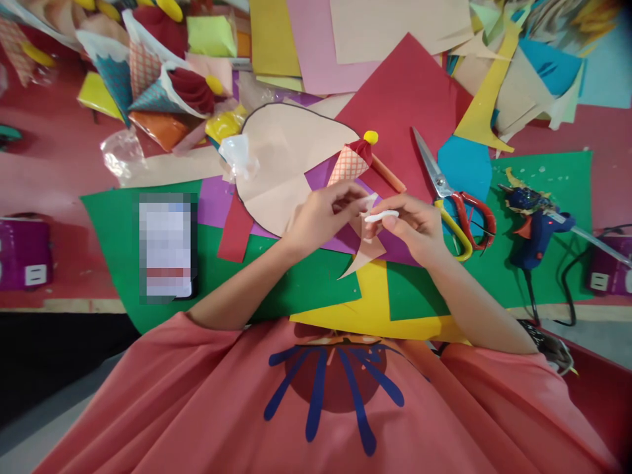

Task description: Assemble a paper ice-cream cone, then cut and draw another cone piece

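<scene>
Between the thumb and fingers of my right hand (412, 227) is a small white strip of modelling clay (382, 216). My left hand (326, 214) is closed beside it, fingertips pinched at a pale bit whose kind I cannot make out. Just beyond the hands lies a small paper cone (348, 164) with an orange check pattern, a dark red top and a yellow ball (370, 137). An orange stick (389, 174) lies next to the cone. Under my hands are beige foam scraps (369, 249). A clear packet of white clay (238, 156) rests on a beige cut-out (276, 141).
Scissors (441, 181) with red and yellow handles lie right of my hands. Farther right is a blue glue gun (536, 240) with its cord. A phone (166, 247) lies left on a green sheet (118, 224). Finished cones (148, 72) and coloured sheets (405, 85) fill the back.
</scene>
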Available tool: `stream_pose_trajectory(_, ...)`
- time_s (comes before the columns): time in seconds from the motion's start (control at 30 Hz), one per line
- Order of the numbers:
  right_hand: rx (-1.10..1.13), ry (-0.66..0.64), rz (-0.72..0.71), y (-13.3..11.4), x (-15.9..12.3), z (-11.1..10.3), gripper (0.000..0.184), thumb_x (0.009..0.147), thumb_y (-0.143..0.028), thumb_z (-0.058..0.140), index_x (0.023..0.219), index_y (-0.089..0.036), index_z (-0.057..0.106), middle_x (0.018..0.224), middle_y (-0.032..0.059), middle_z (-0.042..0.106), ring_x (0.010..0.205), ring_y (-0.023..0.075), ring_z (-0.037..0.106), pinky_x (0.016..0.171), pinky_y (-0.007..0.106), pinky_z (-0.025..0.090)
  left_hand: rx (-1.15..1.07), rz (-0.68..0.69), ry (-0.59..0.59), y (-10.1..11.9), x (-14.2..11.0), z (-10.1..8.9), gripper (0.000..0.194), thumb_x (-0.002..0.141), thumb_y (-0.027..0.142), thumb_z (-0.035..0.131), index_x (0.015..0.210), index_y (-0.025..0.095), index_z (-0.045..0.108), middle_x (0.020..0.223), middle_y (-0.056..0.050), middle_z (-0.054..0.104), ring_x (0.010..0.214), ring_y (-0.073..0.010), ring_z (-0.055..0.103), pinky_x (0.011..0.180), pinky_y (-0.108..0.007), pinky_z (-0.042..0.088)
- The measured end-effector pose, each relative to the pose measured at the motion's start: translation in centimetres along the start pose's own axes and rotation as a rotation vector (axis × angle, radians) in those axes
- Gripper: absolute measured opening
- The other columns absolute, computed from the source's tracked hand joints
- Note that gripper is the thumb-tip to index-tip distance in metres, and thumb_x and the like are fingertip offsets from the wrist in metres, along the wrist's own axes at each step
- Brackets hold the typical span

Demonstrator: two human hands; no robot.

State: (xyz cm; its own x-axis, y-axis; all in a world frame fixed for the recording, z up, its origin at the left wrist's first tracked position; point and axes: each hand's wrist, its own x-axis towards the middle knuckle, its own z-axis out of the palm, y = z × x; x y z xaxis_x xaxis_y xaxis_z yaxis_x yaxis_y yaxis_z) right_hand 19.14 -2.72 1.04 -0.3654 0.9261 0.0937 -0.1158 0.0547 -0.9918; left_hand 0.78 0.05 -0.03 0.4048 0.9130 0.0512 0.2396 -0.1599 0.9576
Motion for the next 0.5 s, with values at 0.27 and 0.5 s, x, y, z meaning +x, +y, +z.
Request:
stream_pose_trajectory(0.27, -0.129, 0.154, -0.062, 0.5, 0.2, -0.3, 0.015, 0.085, -0.030, 0.066, 0.097, -0.022, 0.070, 0.086, -0.0011, 0.072, 0.071, 0.0086, 0.069, 0.064, 0.022, 0.058, -0.479, -0.249, -0.123, 0.7, 0.4, -1.5, 0.012, 0.092, 0.031, 0.051, 0.095, 0.020, 0.056, 0.062, 0.005, 0.056, 0.034, -0.0033, 0.045, 0.027, -0.014, 0.023)
stream_pose_trajectory(0.5, -0.185, 0.232, -0.065, 0.3, 0.3, 0.0, 0.013, 0.081, -0.031, 0.070, 0.089, -0.021, 0.067, 0.082, -0.0026, 0.071, 0.069, 0.0091, 0.069, 0.063, 0.022, 0.058, -0.370, -0.203, -0.216, 1.5, 0.2, -1.4, 0.025, 0.087, 0.042, 0.062, 0.080, 0.018, 0.059, 0.058, 0.003, 0.059, 0.034, -0.0031, 0.044, 0.030, -0.016, 0.029)
